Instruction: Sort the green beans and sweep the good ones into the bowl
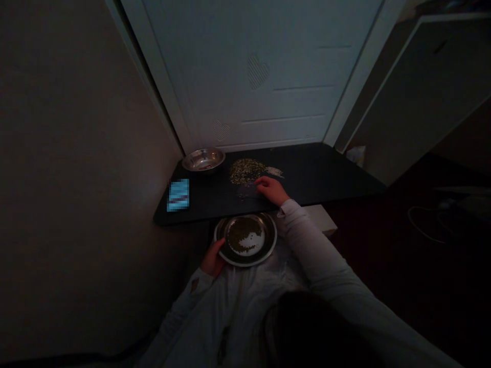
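My left hand (213,259) grips the left rim of a round metal bowl (271,243), held over my lap just below the table edge. Small green beans (241,231) cover part of its bottom. Above the table, my right hand (270,189) has its fingers drawn together, next to a faint purplish see-through patch (247,190). What they hold, if anything, is too dim to tell. Just beyond the fingers lies a spread pile of mixed green and pale grains (246,170). A smaller heap of white grains (274,172) sits to its right.
A second metal bowl (203,160) stands at the back left of the dark table (326,174). Near the left edge lies a blurred blue item (178,195). A white box (320,219) is below the front edge. A white door (291,61) rises behind the table.
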Motion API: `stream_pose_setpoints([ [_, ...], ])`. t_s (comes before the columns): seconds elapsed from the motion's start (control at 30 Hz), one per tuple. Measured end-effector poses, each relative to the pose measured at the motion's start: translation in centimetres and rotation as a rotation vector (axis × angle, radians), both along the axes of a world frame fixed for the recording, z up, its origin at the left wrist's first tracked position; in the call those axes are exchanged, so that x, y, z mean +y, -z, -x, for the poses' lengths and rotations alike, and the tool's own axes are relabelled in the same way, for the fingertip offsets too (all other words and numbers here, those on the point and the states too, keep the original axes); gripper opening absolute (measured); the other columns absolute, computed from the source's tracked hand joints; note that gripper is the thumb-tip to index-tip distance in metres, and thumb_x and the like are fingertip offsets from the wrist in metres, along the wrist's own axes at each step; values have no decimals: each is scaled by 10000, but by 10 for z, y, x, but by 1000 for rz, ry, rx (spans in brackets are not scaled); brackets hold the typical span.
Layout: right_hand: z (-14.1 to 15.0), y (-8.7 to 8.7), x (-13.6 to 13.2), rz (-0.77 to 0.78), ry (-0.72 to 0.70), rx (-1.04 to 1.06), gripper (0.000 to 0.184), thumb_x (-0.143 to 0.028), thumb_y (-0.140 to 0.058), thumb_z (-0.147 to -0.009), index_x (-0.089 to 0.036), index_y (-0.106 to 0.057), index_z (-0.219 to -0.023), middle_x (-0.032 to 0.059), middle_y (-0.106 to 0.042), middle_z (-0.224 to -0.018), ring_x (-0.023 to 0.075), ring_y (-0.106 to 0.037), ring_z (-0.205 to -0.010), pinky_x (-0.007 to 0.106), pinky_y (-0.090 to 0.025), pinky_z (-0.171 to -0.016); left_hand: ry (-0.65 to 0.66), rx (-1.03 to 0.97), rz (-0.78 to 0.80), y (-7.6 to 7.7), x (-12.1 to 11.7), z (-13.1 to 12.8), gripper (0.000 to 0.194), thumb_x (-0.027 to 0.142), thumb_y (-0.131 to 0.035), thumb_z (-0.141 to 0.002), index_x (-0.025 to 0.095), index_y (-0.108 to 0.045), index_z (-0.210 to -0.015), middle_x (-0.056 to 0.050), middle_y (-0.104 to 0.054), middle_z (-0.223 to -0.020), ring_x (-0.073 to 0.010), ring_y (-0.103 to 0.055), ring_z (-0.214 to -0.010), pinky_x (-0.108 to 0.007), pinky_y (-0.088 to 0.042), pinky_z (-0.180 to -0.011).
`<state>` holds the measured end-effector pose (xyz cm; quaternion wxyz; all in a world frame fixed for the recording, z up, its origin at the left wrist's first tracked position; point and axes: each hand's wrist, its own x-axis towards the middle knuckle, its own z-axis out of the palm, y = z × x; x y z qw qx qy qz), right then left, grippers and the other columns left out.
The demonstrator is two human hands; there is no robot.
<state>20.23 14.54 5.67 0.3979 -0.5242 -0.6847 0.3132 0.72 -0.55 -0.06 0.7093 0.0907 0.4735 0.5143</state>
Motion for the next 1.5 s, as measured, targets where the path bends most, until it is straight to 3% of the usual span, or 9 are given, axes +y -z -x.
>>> stream_pose_setpoints([
  [1.5,0,0,0,-77,-8,-33,288,-243,-477,-668,-169,-602,-917,-17,-556,-650,92,-473,-591,226,-372,-608,4,-1,-24,0,0,0,147,212,-541,-682,134,-624,-774,-72,-692,-824,-235,-509,-1052,-329,-381,-916],
])
